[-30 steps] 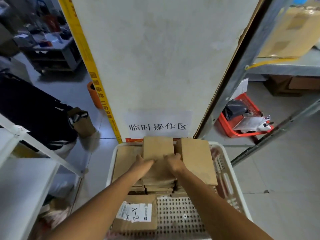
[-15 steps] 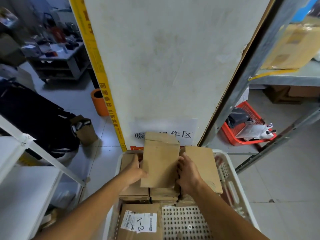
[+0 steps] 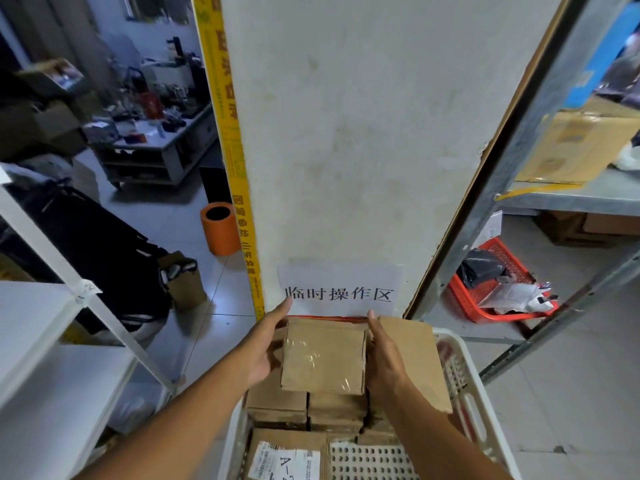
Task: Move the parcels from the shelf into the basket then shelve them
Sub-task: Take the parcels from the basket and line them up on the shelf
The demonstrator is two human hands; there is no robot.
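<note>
White shelf (image 3: 41, 341) stands at left. Left hand (image 3: 265, 344) and right hand (image 3: 386, 358) hold one taped parcel (image 3: 323, 356) between them, fingers curled on its side edges, lifted just above the stacked parcels (image 3: 308, 408) in the white basket (image 3: 464, 382). A flat carton (image 3: 415, 355) leans beside the right hand, against the basket's right wall.

Risks, as judged: the glossy tape may let the parcel slip from a side-only hold; the right wrist touches the leaning carton and could tip it over the rim; the stack beneath looks uneven and may shift if knocked.
</note>
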